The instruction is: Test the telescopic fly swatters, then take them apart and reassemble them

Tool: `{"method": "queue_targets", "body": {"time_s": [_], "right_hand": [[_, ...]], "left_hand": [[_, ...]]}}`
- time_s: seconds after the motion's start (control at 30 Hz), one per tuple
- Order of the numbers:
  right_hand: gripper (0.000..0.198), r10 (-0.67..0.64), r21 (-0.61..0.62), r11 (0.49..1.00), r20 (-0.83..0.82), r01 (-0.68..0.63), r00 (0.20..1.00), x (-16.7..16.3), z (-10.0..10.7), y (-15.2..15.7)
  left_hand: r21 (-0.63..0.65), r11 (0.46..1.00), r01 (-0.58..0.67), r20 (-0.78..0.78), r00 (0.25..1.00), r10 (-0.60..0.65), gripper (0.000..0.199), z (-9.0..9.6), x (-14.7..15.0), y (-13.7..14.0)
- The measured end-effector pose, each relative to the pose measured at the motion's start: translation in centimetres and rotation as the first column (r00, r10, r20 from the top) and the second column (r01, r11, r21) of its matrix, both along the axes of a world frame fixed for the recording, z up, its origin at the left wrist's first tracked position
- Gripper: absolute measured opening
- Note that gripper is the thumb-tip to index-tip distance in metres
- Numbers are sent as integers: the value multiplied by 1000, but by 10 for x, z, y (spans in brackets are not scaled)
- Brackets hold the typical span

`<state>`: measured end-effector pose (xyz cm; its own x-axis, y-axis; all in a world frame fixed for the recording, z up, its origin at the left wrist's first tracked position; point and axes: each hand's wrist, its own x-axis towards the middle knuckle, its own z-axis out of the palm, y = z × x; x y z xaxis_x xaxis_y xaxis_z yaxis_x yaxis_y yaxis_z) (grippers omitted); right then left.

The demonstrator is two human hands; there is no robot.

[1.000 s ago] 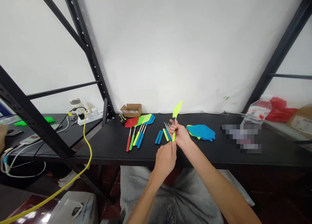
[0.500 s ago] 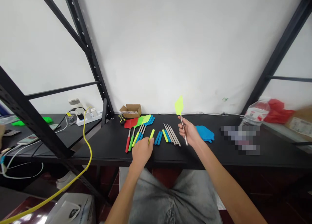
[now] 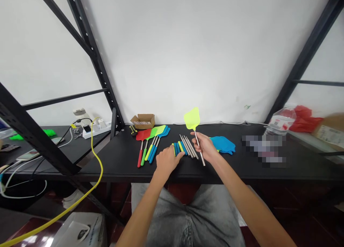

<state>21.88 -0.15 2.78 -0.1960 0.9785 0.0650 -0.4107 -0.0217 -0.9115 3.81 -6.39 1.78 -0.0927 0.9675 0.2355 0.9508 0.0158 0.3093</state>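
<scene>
A yellow-green fly swatter (image 3: 192,118) with a bare metal rod is held upright by my right hand (image 3: 205,146), whose fingers close round the rod. My left hand (image 3: 167,161) rests over the lower ends of loose blue and yellow grip handles (image 3: 180,146), its thumb spread away to the right. Its other fingertips are partly hidden. Bare metal rods (image 3: 189,146) lie side by side between the handles and my right hand. To the left, several fly swatters with handles on, red (image 3: 140,152), green, yellow and blue, lie in a row.
Blue swatter heads (image 3: 223,145) are stacked right of my right hand. A small open cardboard box (image 3: 143,121) stands at the back, by a black-and-yellow object (image 3: 133,130). A clear bottle (image 3: 282,119) and red plastic (image 3: 306,118) lie far right. A yellow cable (image 3: 101,168) hangs left.
My left hand has moved right with the yellow handle, which now lies beside the other loose handles. My right hand has shifted slightly left, and the swatter's flat face has turned towards me.
</scene>
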Motion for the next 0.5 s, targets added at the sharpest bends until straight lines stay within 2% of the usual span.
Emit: {"method": "queue_targets", "body": {"time_s": [0.07,0.13,0.17,0.2,0.27,0.3,0.33,0.37,0.43,0.5], "right_hand": [[32,51,25,998,68,-52,996,-3,0,-6],[34,123,49,990,141,-131,982,-10,4,-15],[35,164,52,983,171,-175,972,-15,6,-20],[35,206,44,975,193,-218,959,-20,9,-26],[38,290,16,954,213,-300,933,-32,14,-36],[40,324,13,942,214,-335,921,-38,16,-40],[42,341,29,934,217,-356,915,-42,17,-43],[42,337,62,932,225,-358,914,-46,18,-45],[40,287,153,931,255,-332,923,-51,17,-46],[39,211,241,927,299,-288,930,-51,15,-46]], "left_hand": [[73,997,14,134,991,-23,58,5,-3,3],[146,987,62,365,924,-112,58,12,-6,6],[166,980,108,509,842,-179,59,15,-6,8],[176,971,165,651,720,-240,60,18,-6,10],[201,948,248,858,422,-292,61,22,-2,13],[217,942,257,911,293,-290,60,22,0,14],[236,940,246,937,198,-287,59,22,3,14],[261,940,218,946,136,-294,55,21,5,14],[328,934,143,936,87,-342,45,19,9,13],[394,918,55,913,95,-397,36,17,11,13]]}}
